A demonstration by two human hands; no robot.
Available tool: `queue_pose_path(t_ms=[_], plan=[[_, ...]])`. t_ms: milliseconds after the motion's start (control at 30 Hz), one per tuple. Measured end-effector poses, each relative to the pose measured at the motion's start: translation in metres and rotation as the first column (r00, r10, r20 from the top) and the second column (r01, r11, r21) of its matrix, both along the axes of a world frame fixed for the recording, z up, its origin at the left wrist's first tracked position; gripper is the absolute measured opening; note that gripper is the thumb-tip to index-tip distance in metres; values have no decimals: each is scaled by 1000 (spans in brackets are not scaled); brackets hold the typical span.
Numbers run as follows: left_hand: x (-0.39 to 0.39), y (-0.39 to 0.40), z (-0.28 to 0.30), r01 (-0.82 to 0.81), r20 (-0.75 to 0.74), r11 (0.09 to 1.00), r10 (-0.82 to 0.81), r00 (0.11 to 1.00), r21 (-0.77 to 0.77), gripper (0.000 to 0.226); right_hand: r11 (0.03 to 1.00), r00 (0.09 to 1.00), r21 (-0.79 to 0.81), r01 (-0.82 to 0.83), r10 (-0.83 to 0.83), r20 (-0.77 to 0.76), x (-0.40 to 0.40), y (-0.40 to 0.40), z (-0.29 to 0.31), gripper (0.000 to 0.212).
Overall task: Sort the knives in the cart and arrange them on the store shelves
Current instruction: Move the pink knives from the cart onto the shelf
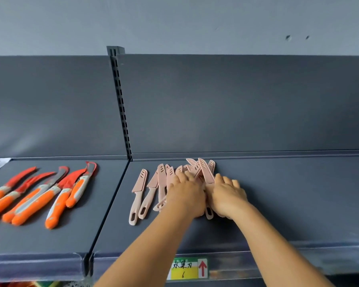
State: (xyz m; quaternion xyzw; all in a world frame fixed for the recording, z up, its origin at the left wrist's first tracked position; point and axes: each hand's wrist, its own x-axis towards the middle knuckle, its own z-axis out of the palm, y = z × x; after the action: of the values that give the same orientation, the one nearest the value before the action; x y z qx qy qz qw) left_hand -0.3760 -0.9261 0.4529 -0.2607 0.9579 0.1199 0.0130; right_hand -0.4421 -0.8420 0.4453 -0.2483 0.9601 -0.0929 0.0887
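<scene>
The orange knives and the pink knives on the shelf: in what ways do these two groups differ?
The orange knives have curved red blade covers; the pink knives have straight pink covers with slots. The orange knives lie spread out and untouched on the left shelf section; most pink knives are bunched under the left hand and right hand, with two laid apart. The pink knives look slimmer. Both groups lie flat, handles toward the person.
</scene>
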Motion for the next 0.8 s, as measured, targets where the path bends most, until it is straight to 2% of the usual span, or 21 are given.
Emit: queue_pose_path(t_ms=[133, 233, 400, 567, 733, 800], plan=[[5, 0, 0, 19, -69, 999, -22, 997, -50, 69, 997, 1000, -76, 9, -11, -21, 7, 6, 2, 59], [16, 4, 5, 45, -232, 990, -75, 970, -132, 63, 990, 994, -142, 13, -29, -110, 20, 15, 8, 56], [56, 21, 20, 120, -426, 967, -209, 880, -226, 49, 936, 957, -353, 5, -107, -270, 65, 34, 21, 47], [108, 35, 7, 201, -587, 948, -310, 748, -245, 32, 896, 923, -445, 4, -174, -343, 131, 57, 17, 42], [169, 53, -25, 274, -601, 920, -392, 697, -281, 29, 890, 927, -447, 90, -238, -288, 203, 84, -11, 46], [194, 62, -39, 315, -557, 904, -427, 712, -289, 33, 886, 926, -446, 131, -269, -263, 233, 98, -25, 46]])
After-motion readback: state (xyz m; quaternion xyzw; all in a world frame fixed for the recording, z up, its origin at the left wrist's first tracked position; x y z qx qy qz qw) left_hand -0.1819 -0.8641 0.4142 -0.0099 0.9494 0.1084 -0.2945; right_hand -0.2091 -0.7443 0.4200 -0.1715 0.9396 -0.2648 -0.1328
